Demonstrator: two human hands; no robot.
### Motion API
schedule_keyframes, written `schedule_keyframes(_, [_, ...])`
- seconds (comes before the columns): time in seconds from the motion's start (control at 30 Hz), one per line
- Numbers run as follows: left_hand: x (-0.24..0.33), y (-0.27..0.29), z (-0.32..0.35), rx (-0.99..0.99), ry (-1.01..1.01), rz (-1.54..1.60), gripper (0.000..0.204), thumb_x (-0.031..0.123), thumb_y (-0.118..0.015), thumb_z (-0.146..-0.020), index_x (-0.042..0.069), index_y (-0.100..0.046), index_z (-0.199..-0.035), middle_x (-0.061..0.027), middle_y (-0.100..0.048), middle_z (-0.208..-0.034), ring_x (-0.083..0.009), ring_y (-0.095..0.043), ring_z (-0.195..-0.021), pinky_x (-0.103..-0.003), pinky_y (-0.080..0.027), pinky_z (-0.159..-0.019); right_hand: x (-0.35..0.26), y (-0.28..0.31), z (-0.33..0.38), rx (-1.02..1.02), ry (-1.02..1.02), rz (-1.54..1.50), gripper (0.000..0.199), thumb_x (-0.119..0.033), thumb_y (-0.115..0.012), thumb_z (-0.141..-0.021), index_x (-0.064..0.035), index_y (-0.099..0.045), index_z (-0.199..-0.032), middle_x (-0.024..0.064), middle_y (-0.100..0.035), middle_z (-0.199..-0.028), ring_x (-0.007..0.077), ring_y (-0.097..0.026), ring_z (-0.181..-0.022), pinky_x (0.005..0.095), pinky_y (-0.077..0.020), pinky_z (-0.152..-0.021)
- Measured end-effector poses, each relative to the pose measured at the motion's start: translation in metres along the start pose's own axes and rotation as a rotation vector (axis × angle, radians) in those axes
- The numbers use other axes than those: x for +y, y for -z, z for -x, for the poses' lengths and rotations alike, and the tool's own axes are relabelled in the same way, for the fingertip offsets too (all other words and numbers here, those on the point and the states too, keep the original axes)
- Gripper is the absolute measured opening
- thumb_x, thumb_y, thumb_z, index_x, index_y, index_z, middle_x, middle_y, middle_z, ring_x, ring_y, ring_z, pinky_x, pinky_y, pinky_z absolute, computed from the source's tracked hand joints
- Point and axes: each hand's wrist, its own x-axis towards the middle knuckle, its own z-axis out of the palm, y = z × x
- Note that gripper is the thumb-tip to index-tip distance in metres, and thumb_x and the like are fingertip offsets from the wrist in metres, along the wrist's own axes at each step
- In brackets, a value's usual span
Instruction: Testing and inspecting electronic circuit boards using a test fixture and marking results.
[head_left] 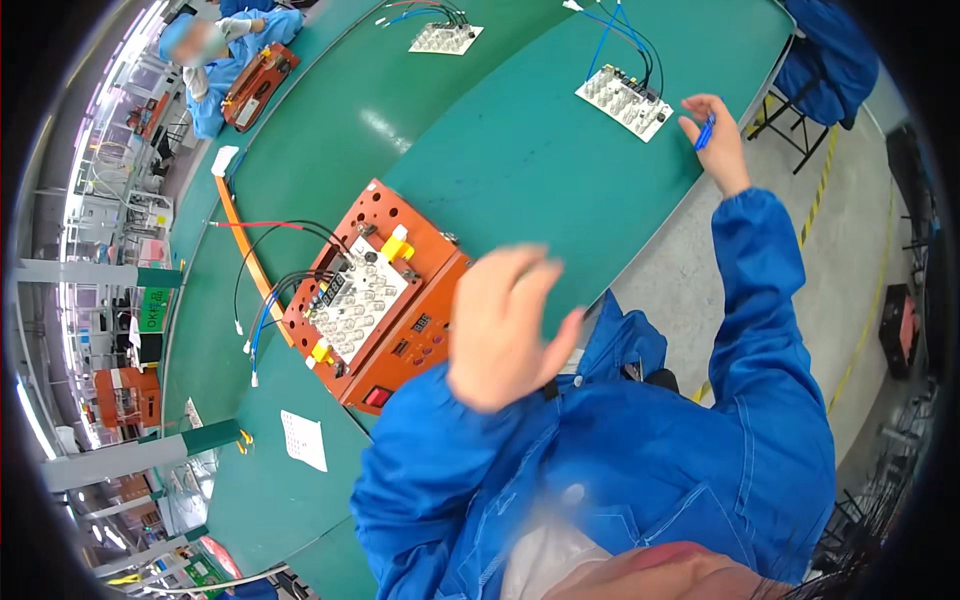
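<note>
A long green tabletop [520,170] runs through a factory hall. The left hand [505,325] hovers open and empty, blurred, just right of an orange test fixture [385,300] bearing a white board. The right hand [715,135] pinches a blue pen [705,132], just right of a wired white circuit board [625,100].

We've got a small blue pen [705,131] pinched in our right hand [716,140], tilted, held over the green table's far edge just beside a white circuit board [624,101] with blue and black wires; our left hand [505,325] hovers open, blurred, beside the orange test fixture [385,300]
</note>
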Motion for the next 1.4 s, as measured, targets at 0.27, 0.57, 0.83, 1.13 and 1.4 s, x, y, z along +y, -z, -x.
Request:
schedule_keyframes(0.27, [-0.044, -0.196, -0.132, 0.076, 0.24, -0.091, 0.081, 0.023, -0.086, -0.07, 0.001, -0.042, -0.135, -0.0249, -0.043, -0.136, -0.0408, -0.044, -0.126, -0.049, -0.038, -0.104, -0.009, -0.001, -0.05, -0.368, -0.097, -0.02, 0.028, 0.005, -0.071, -0.083, -0.0039, -0.063, -0.108, 0.0037, -0.068, -0.099, 0.0125, -0.057, -0.081, 0.0293, -0.05, -0.076])
schedule_keyframes(0.57, [-0.067, -0.221, -0.144, 0.013, 0.095, -0.098, 0.043, 0.015, -0.079, -0.072, 0.006, -0.062, -0.109, -0.0111, -0.055, -0.118, -0.0323, -0.048, -0.114, -0.045, -0.04, -0.093, -0.04, 0.001, -0.037, -0.379, -0.259, -0.111, 0.029, 0.006, -0.065, -0.085, -0.0028, -0.062, -0.112, 0.0064, -0.068, -0.107, 0.0112, -0.06, -0.084, 0.0276, -0.0512, -0.077])
schedule_keyframes(0.83, [-0.064, -0.217, -0.144, 0.022, 0.161, -0.072, 0.033, 0.012, -0.077, -0.071, 0.008, -0.065, -0.101, -0.0099, -0.056, -0.115, -0.0332, -0.049, -0.112, -0.046, -0.041, -0.09, -0.057, 0.001, -0.051, -0.323, -0.525, -0.125, 0.027, 0.005, -0.067, -0.088, -0.0033, -0.057, -0.112, 0.0091, -0.069, -0.107, 0.0151, -0.067, -0.101, 0.0277, -0.0531, -0.085])
schedule_keyframes(1.13, [-0.067, -0.217, -0.144, 0.055, 0.202, -0.079, 0.032, 0.011, -0.077, -0.069, 0.006, -0.064, -0.098, -0.011, -0.055, -0.111, -0.0331, -0.05, -0.109, -0.045, -0.042, -0.088, -0.069, -0.008, -0.042, -0.382, -0.48, 0.031, 0.02, 0.001, -0.072, -0.088, -0.0038, -0.06, -0.104, 0.0053, -0.068, -0.098, 0.0123, -0.065, -0.089, 0.0256, -0.0516, -0.074])
schedule_keyframes(1.4, [-0.066, -0.217, -0.144, 0.092, 0.201, -0.081, 0.028, 0.007, -0.073, -0.07, 0.006, -0.065, -0.096, -0.0113, -0.055, -0.106, -0.0309, -0.051, -0.106, -0.042, -0.042, -0.088, -0.067, -0.008, -0.043, -0.359, -0.531, -0.014, 0.023, -0.001, -0.071, -0.089, -0.005, -0.057, -0.107, 0.0026, -0.066, -0.092, 0.0096, -0.061, -0.082, 0.0242, -0.0464, -0.067])
